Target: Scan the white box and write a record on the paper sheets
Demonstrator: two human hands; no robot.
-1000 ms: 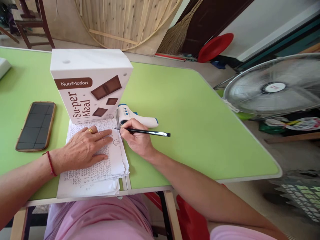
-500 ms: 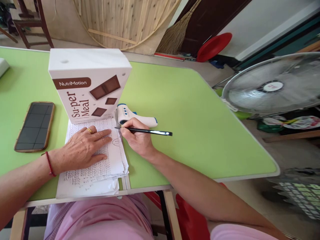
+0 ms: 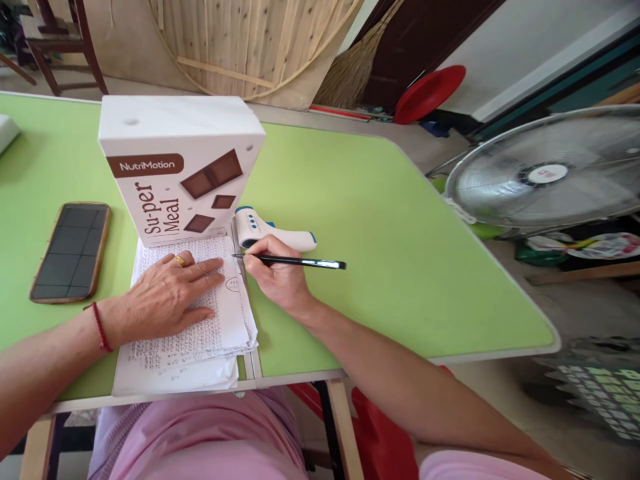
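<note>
My left hand (image 3: 173, 297) lies flat on a stack of handwritten paper sheets (image 3: 233, 320), fingers stretched out toward the right. A black pen (image 3: 310, 263) is pinched in my right hand (image 3: 277, 277); its tip is at the right part of the top sheet, by the left fingertips. Whether the tip touches the paper I cannot tell. Upright at the far end of the sheets stands a white NutriMotion box (image 3: 175, 193). Just beyond my right hand is a white and blue infrared thermometer (image 3: 275, 235), partly hidden by that hand.
A smartphone (image 3: 70, 253) in a brown case lies left of the papers on the green table (image 3: 400, 267). Part of a white object (image 3: 7, 137) shows at the left edge. Past the table's right side stands a large fan (image 3: 550, 167); a red basin (image 3: 430, 93) is behind.
The pen and my right hand have shifted very slightly to the right. My left hand stays in place on the papers.
</note>
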